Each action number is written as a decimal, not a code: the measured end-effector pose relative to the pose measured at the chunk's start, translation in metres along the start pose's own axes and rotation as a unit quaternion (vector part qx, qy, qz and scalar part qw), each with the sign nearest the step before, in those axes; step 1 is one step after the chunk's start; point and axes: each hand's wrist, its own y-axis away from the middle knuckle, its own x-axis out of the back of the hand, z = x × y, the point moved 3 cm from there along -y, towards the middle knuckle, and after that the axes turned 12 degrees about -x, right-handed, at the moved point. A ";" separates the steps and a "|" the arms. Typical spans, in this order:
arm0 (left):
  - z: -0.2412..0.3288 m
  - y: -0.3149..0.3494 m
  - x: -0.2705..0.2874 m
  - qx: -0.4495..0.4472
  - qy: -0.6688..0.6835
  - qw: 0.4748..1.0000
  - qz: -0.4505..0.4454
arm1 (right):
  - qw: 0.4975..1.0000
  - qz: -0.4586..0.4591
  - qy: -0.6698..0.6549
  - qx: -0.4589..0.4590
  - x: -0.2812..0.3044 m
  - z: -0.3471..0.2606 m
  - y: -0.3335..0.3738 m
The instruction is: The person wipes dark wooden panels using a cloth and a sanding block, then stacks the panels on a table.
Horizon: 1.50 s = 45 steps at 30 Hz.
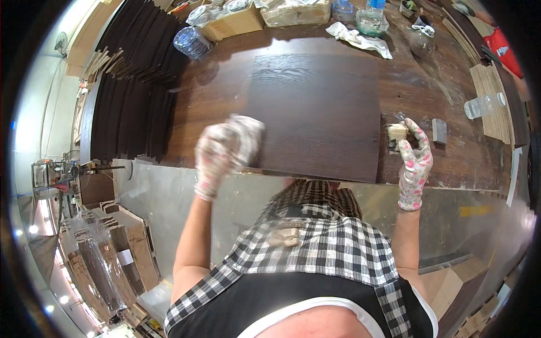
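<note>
Nearest the camera, a black top [315, 290] w/ white trim is worn under a black-and-white checked apron [327, 256]. On the bench [211, 104] beyond, a dark wood-grain panel [315, 121] is laid flat, its near edge at approx. the bench edge, prob. so all of it can be reached w/o much leaning. Both hands are gloved, prob. for skin protection. In the L hand [212, 152] a bunched white cloth [247, 138] is grasped, prob. wadded for a thicker pad; it's blurred, so contact w/ the panel's left edge can't be told. By the R hand [416, 160] a beige block [397, 132] is pinched betw. thumb & fingertips, just right of the panel. A grey block [439, 130] is set nearby, presumably for easy reach. Dark boards [132, 115] are stacked at left & a cardboard box [236, 23] is placed at the far side, prob. to leave mid-bench room.
</note>
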 end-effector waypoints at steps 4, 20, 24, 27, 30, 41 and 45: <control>0.053 -0.041 -0.014 -0.058 -0.253 0.963 0.067 | 0.998 -0.003 -0.055 -0.027 -0.018 -0.002 0.002; -0.004 -0.105 -0.057 -0.088 -0.215 0.941 -0.246 | 0.984 0.095 -0.098 -0.113 -0.009 -0.024 -0.012; -0.008 -0.107 -0.044 0.013 -0.085 0.976 -0.200 | 0.994 0.056 0.068 -0.058 0.002 -0.044 -0.030; -0.008 -0.105 -0.038 0.027 -0.056 0.975 -0.211 | 0.969 0.111 0.221 -0.005 -0.037 -0.064 -0.017; -0.010 -0.098 -0.050 0.074 0.011 0.980 -0.186 | 0.978 -0.040 0.205 0.007 -0.113 -0.079 0.025; -0.014 -0.101 -0.043 0.012 -0.061 0.980 -0.191 | 0.783 -0.272 0.483 0.283 -0.207 -0.040 0.081; -0.016 -0.104 -0.044 0.023 -0.048 0.979 -0.198 | 0.785 -0.276 0.457 0.313 -0.223 -0.033 0.081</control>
